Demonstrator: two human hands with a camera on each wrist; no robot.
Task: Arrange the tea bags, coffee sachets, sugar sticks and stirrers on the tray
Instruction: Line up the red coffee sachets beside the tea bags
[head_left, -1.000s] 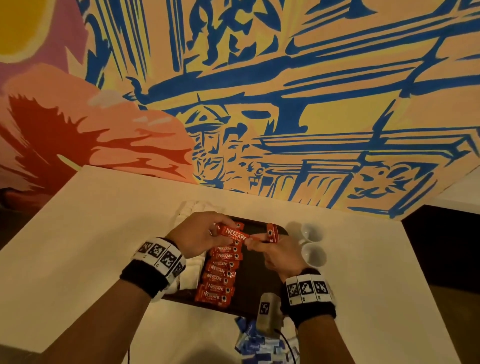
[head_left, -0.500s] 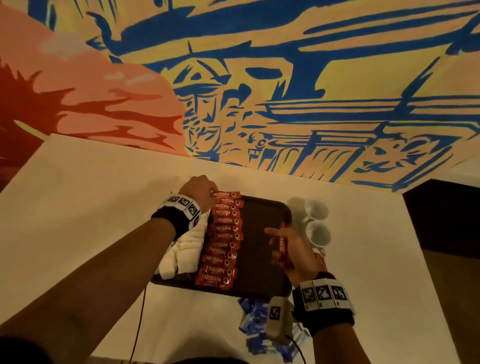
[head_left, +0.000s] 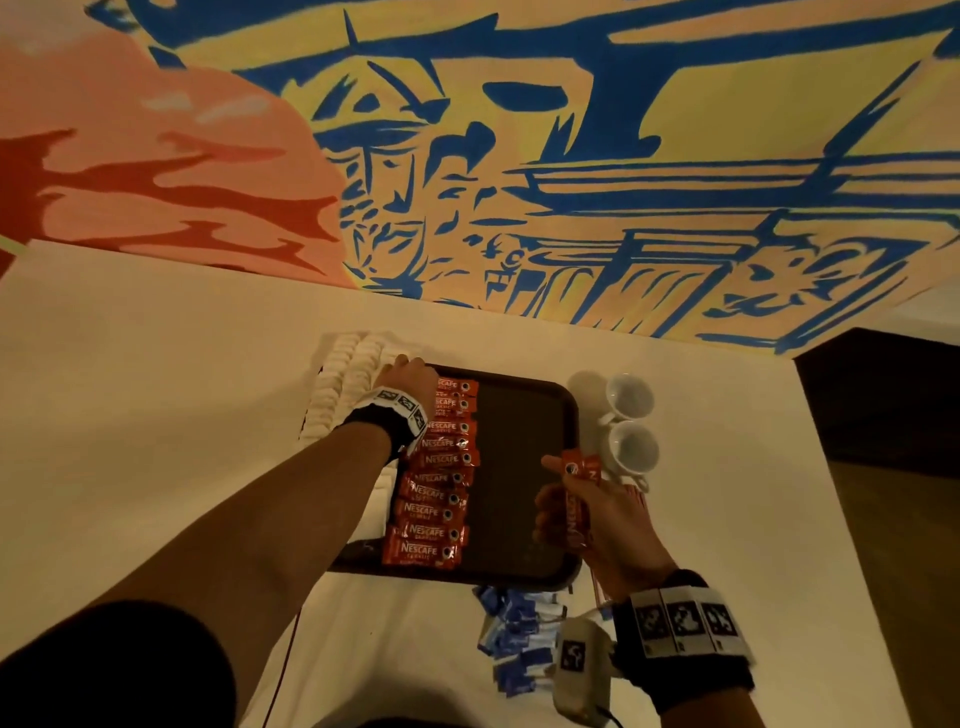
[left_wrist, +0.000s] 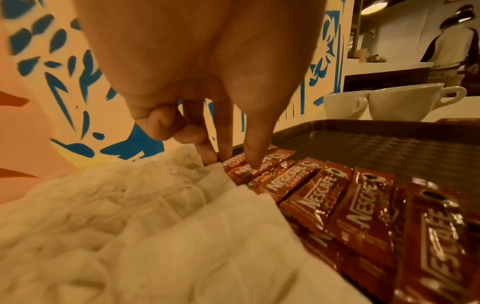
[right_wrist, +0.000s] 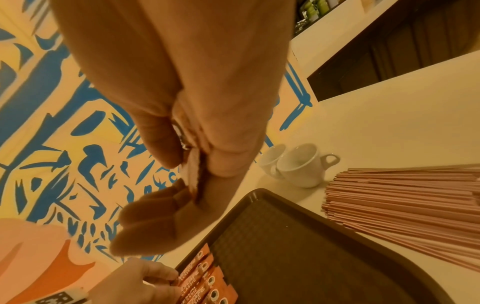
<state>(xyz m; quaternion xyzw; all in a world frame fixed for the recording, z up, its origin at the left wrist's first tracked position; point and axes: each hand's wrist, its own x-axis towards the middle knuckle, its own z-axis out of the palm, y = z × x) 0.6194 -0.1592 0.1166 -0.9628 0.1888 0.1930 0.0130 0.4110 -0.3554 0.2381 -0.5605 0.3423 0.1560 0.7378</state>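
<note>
The coffee step is in hand. On the dark tray (head_left: 524, 415) a column of red coffee sachets (head_left: 441, 467) runs along its left part, beside the white tea bags (head_left: 343, 384) that spill over the tray's left edge. The left hand (head_left: 410, 374) reaches to the far end of that column, its fingers (left_wrist: 255, 152) straight and pressing down on the farthest sachets — a squaring-up touch, by my judgement. The right hand (head_left: 597, 512) hovers over the tray's right side with its fingers clamped on spare sachets (head_left: 576, 493); two seem to show, though I cannot be sure.

Next, I judge, the held sachets must go down flat, most likely starting a second column on the bare middle of the tray, overlapped like the first.

Counted: about ten sachets laid in the column; two white cups (head_left: 631, 421) on the surface just right of the tray; the blue sugar sticks (head_left: 519, 639) lie heaped near the tray's near edge and the pink stirrers (right_wrist: 405, 197) lie fanned off its right side — both too many to count, both not yet arranged.
</note>
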